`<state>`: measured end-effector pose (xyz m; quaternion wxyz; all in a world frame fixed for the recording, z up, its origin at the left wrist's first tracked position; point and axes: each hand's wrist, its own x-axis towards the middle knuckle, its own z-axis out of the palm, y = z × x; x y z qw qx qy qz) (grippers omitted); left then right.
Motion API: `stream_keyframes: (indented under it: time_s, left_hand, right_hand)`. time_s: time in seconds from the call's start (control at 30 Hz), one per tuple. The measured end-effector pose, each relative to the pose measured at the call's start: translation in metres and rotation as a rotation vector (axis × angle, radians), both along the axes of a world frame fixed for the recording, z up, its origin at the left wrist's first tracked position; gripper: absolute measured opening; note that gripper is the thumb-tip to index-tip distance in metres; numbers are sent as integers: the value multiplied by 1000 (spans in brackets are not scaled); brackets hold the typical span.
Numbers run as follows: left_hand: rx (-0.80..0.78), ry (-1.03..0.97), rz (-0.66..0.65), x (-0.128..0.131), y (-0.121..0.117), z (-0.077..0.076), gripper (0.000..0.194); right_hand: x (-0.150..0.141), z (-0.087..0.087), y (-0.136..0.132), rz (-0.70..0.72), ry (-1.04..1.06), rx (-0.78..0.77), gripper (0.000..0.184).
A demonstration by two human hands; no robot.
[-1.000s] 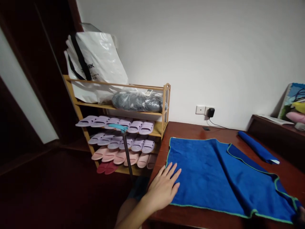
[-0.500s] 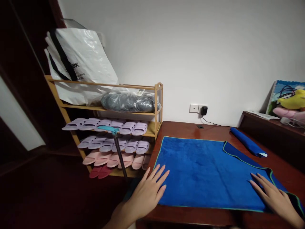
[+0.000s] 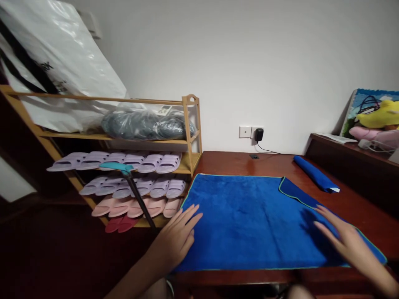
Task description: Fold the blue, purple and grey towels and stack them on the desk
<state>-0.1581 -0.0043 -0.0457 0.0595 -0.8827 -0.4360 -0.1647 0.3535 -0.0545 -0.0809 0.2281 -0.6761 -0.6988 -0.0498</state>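
Your open left hand likely steadies the left edge of the blue, green-trimmed, rectangular cloth on the red-brown wooden table; your open right hand hovers over its right side.

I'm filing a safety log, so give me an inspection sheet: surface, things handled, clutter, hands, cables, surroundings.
Surface: glossy red-brown wood-look desk, partly covered.
Things handled: blue plush cloth with green edging, mostly flat, far right corner folded over.
Clutter: rolled blue fabric with white patch, right of the cloth; yellow rounded object and pink elongated object on the dark-brown raised ledge.
Hands: left hand at the cloth's left edge, right hand over its right part; both open, contact unclear.
Cables: thin black cable from black plug adapter, running right along the desk's back; white cable on the ledge.
Surroundings: light wooden slipper rack on the left, white wall behind.
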Motion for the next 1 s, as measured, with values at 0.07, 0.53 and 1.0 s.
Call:
stream_keyframes:
  time_s: [0.07,0.53,1.0]
  left_hand:
    - [-18,25,22,13,13,-2,46]
    - [-88,108,29,14,32,-15,54]
    - [-70,79,19,14,34,-10,58]
  right_hand:
    - [-67,16,20,198,49,-162,57]
    - [100,-25,124,-369,-180,-305,60]
    - [130,-21,167,-581,-10,-59,83]
